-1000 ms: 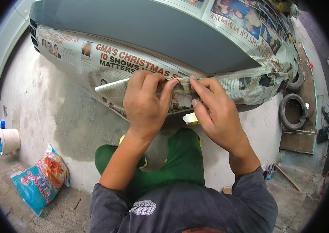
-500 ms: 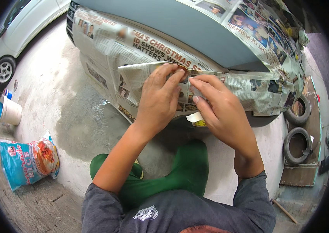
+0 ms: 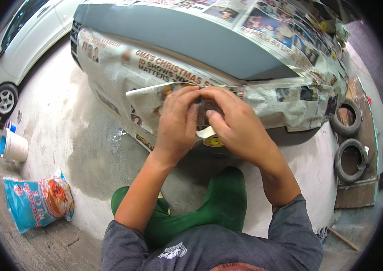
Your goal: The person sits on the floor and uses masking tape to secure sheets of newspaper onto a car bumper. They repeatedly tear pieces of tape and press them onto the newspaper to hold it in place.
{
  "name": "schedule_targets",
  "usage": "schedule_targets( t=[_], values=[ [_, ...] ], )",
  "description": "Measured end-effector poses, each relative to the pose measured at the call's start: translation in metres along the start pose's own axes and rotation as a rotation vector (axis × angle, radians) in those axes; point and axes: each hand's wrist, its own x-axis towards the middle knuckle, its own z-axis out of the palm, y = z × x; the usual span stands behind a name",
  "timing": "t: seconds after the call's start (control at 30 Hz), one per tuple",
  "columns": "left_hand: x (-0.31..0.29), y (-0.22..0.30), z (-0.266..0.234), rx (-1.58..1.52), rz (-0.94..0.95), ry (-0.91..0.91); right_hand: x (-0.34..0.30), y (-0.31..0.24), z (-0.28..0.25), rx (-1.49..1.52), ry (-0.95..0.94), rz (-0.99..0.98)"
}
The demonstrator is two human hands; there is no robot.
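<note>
A newspaper sheet (image 3: pixel 148 97) with a folded upper edge lies against the newspaper-covered bumper of a grey car (image 3: pixel 173 43). My left hand (image 3: pixel 178 124) pinches this edge, its fingers bent over the top. Close beside it, my right hand (image 3: pixel 239 124) has its index fingertip at the same edge and its thumb bent in below. Under the right thumb and palm shows a roll of masking tape (image 3: pixel 214 141) with a yellow core and a loose pale strip (image 3: pixel 206 132). The right hand's other fingers are hidden, curled around the roll as it seems.
More newspaper (image 3: pixel 272 27) covers the upper car body. Two small tyres (image 3: pixel 352 160) lie on a brown board at right. To the left are a white bucket (image 3: pixel 16 147), a blue rice sack (image 3: pixel 37 201) and a white car (image 3: pixel 35 43). A wet patch (image 3: pixel 96 156) darkens the concrete floor.
My two hands have come together at the paper's edge, the right one moving left until its fingertips meet the left hand. The whole view has shifted slightly.
</note>
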Motion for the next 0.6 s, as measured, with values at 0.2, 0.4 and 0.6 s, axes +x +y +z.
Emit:
schedule_targets(
  t=[0.2,0.4,0.6],
  values=[
    [0.017,0.026,-0.010,0.193,-0.051,-0.180,-0.034,-0.033,-0.039,0.016,-0.074,0.337],
    [0.024,0.041,-0.015,0.211,-0.111,-0.259,-0.078,-0.039,-0.066,-0.040,0.076,0.087],
    [0.017,0.038,-0.032,0.036,-0.331,-0.313,-0.076,-0.041,-0.056,-0.240,0.085,-0.099]
  ],
)
